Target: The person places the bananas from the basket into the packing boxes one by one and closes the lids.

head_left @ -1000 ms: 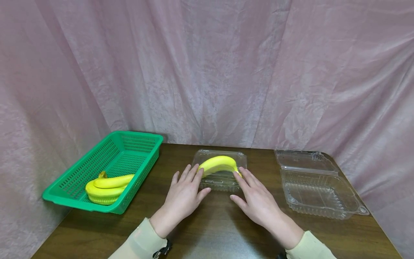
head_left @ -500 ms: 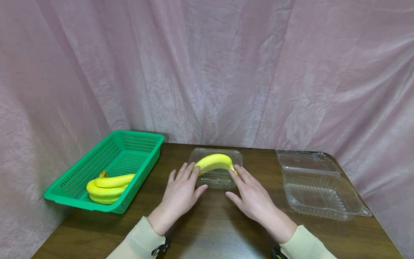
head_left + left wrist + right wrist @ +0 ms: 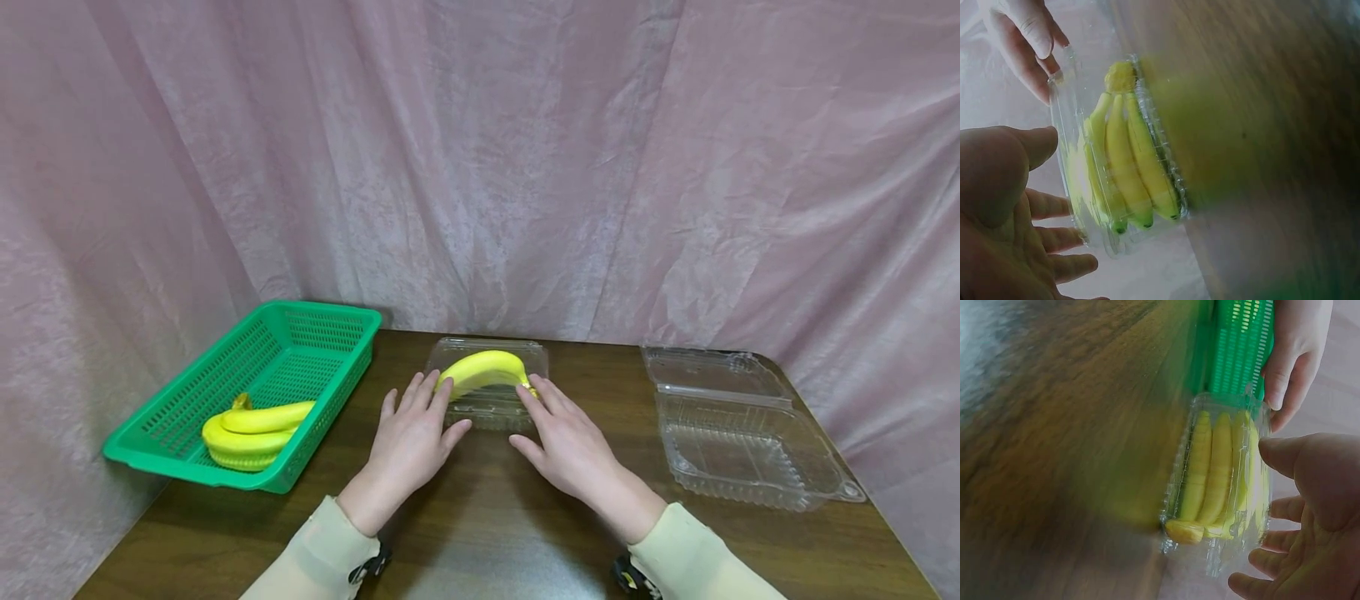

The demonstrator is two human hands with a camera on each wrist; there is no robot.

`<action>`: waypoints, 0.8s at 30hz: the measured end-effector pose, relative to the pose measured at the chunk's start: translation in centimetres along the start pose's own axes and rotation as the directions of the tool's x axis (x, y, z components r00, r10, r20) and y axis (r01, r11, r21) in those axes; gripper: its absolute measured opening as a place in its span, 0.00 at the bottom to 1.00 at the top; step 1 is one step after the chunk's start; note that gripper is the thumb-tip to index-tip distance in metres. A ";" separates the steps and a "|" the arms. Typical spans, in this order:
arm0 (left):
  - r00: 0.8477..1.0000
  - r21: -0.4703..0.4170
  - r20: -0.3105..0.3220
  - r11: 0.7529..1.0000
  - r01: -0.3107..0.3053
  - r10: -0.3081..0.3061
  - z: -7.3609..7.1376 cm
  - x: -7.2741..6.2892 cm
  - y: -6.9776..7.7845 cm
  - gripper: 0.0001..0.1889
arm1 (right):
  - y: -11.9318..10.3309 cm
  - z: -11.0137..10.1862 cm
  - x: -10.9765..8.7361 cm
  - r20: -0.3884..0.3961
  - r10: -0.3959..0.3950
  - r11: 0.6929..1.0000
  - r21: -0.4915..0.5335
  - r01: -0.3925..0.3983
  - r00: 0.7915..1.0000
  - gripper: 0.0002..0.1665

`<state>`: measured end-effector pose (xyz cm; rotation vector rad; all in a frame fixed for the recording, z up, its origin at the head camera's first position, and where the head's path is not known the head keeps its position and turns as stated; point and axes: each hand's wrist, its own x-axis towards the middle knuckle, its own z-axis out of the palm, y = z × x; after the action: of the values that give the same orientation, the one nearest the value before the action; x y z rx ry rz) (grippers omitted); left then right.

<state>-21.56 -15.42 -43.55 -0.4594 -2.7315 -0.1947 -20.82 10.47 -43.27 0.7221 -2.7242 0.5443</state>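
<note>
A clear plastic clamshell box (image 3: 491, 415) with its lid down stands at the back middle of the table. Inside is a bunch of yellow bananas (image 3: 487, 364), its stem end to the right; the separate fruits (image 3: 1125, 162) show through the wall in the left wrist view. My left hand (image 3: 408, 446) lies at the box's left end, fingers straight and spread, fingertips at its edge. Opposite it, at the right end, my right hand (image 3: 573, 446) touches the box with extended fingers. Neither hand curls round it.
To the left stands a green perforated basket (image 3: 352, 358) with another banana bunch (image 3: 255, 433) at its near end. A second clear clamshell (image 3: 750, 454), lid folded back, sits near the table's right edge. Behind the table (image 3: 517, 533) hangs a pink curtain (image 3: 480, 167).
The box with the bananas has slid left and slightly away across the table, both hands moving along with it. The basket and the other clamshell have kept their places.
</note>
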 end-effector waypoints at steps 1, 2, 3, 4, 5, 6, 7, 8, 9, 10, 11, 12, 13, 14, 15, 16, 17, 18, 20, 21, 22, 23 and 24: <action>1.000 -0.004 -0.001 1.000 0.003 -0.003 0.0 0.0 -0.1 0.38 | -0.1 0.1 0.2 0.002 0.000 1.000 0.001 0.000 1.000 0.43; 1.000 -0.009 -0.003 1.000 0.006 -0.006 0.0 0.0 -0.2 0.38 | -0.1 0.2 0.3 0.004 0.001 1.000 0.001 -0.001 1.000 0.43; 1.000 -0.015 -0.004 1.000 0.008 -0.009 0.0 0.0 -0.3 0.38 | -0.2 0.3 0.4 0.004 0.000 1.000 0.000 0.000 1.000 0.43; 1.000 -0.020 -0.005 1.000 0.011 -0.011 0.0 0.1 -0.4 0.38 | -0.3 0.3 0.5 0.002 -0.001 1.000 -0.002 0.001 1.000 0.42; 1.000 -0.024 -0.006 1.000 0.013 -0.013 0.0 0.1 -0.5 0.38 | -0.3 0.4 0.7 -0.002 -0.003 1.000 -0.004 0.003 1.000 0.42; 1.000 -0.026 -0.007 1.000 0.015 -0.015 0.1 0.1 -0.6 0.39 | -0.4 0.5 0.8 -0.006 -0.006 1.000 -0.006 0.006 1.000 0.42; 1.000 -0.026 -0.007 1.000 0.016 -0.016 0.1 0.1 -0.7 0.39 | -0.4 0.6 0.9 -0.013 -0.009 1.000 -0.008 0.009 1.000 0.42; 1.000 -0.026 -0.007 1.000 0.018 -0.018 0.1 0.2 -0.8 0.39 | -0.5 0.7 1.0 -0.017 -0.011 1.000 -0.011 0.011 1.000 0.42; 1.000 -0.024 -0.007 1.000 0.020 -0.020 0.1 0.2 -0.9 0.39 | -0.5 0.7 1.2 -0.020 -0.012 1.000 -0.015 0.012 1.000 0.42; 1.000 -0.022 -0.009 1.000 0.021 -0.021 0.2 0.2 -1.1 0.39 | -0.6 0.8 1.3 -0.021 -0.013 1.000 -0.018 0.013 1.000 0.42; 1.000 -0.018 -0.012 1.000 0.022 -0.022 0.3 0.2 -1.2 0.39 | -0.6 1.0 1.4 -0.020 -0.014 1.000 -0.022 0.013 1.000 0.42; 1.000 -0.017 -0.014 1.000 0.024 -0.024 0.3 0.2 -1.3 0.39 | -0.7 1.0 1.5 -0.018 -0.014 1.000 -0.025 0.013 1.000 0.42; 1.000 -0.015 -0.015 1.000 0.026 -0.027 0.3 0.3 -1.4 0.39 | -0.7 1.1 1.7 -0.015 -0.012 1.000 -0.028 0.012 1.000 0.42; 0.999 -0.012 -0.018 1.000 0.028 -0.028 0.4 0.3 -1.4 0.39 | -0.8 1.2 1.8 -0.011 -0.012 0.999 -0.030 0.011 1.000 0.42; 0.999 -0.010 -0.021 0.999 0.030 -0.030 0.4 0.3 -1.5 0.39 | -0.8 1.3 1.9 -0.010 -0.012 0.999 -0.031 0.012 1.000 0.42; 0.999 -0.007 -0.024 0.999 0.031 -0.032 0.4 0.4 -1.6 0.39 | -0.9 1.3 2.0 -0.008 -0.012 0.999 -0.033 0.012 1.000 0.42; 0.999 -0.005 -0.025 0.999 0.033 -0.033 0.5 0.4 -1.7 0.39 | -0.9 1.4 2.1 -0.007 -0.012 0.999 -0.035 0.011 1.000 0.42; 0.999 -0.004 -0.026 0.999 0.035 -0.035 0.5 0.4 -1.8 0.39 | -1.0 1.4 2.2 -0.006 -0.012 0.999 -0.036 0.011 1.000 0.42; 0.999 -0.002 -0.031 0.999 0.037 -0.037 0.5 0.5 -1.9 0.39 | -1.0 1.5 2.5 -0.004 -0.009 0.999 -0.037 0.009 1.000 0.42; 0.999 -0.001 -0.032 0.999 0.038 -0.038 0.5 0.6 -2.0 0.39 | -1.1 1.6 2.7 -0.002 -0.007 0.999 -0.037 0.007 1.000 0.42; 0.999 -0.001 -0.035 0.999 0.039 -0.039 0.6 0.6 -2.1 0.39 | -1.1 1.7 2.8 0.002 -0.004 0.999 -0.038 0.005 1.000 0.42; 0.998 -0.001 -0.036 0.999 0.041 -0.041 0.6 0.7 -2.2 0.38 | -1.2 1.8 3.0 0.007 -0.001 0.999 -0.036 0.001 1.000 0.42; 0.998 -0.002 -0.038 0.999 0.044 -0.044 0.7 0.7 -2.3 0.38 | -1.2 1.8 3.2 0.010 0.000 0.999 -0.032 0.000 1.000 0.42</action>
<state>-23.18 -17.26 -44.07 -0.3920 -2.7059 -0.2147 -23.12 7.38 -43.43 0.7182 -2.7358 0.4966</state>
